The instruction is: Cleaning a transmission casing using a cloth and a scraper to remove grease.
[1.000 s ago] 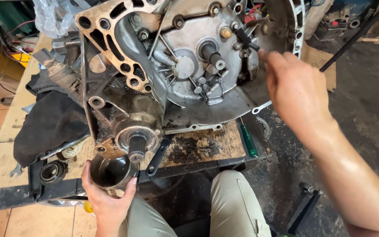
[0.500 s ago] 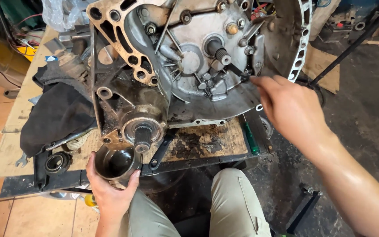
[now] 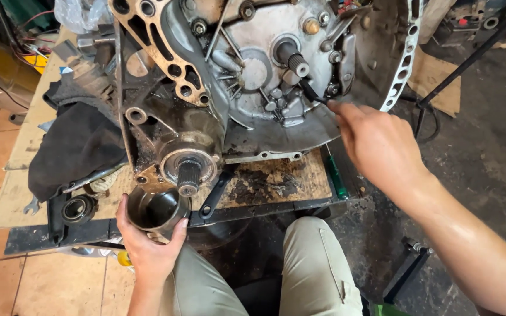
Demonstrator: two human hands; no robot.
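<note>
Steel cup-shaped housing (image 3: 156, 209), hollow and greasy, sat just below the splined shaft (image 3: 188, 176) of the gearbox casing (image 3: 253, 76), wrapped by the fingers of the left hand (image 3: 147, 248). Right hand (image 3: 379, 146) pinched a thin black tool (image 3: 311, 93) against the casing's centre, near the input shaft (image 3: 293, 57).

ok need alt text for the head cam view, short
Seen from above, a person's left hand holds a metal cup-shaped part below a splined shaft on a greasy gearbox housing, while the right hand reaches a thin black tool into the housing.
</note>
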